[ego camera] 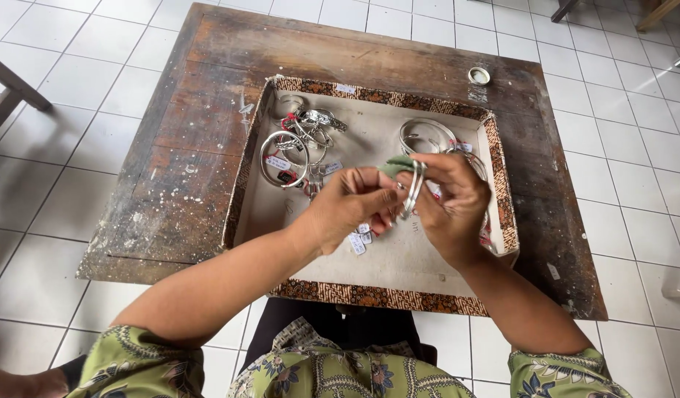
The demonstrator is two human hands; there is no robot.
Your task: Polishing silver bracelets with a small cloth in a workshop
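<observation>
The right hand (450,203) pinches a silver bangle (414,188) upright between closed fingers, above the middle of the shallow tray (502,191). The left hand (351,206) is closed against the bangle's near side, fingers bunched on a scrap of green cloth (395,166) that shows just above them. This looks like polishing one bangle; going on calls for turning the ring under the cloth. More tagged bangles (296,144) lie in the tray's far left corner, others (427,136) toward its far right. A small round tin (479,75) sits near the wooden table's (192,147) far right corner.
</observation>
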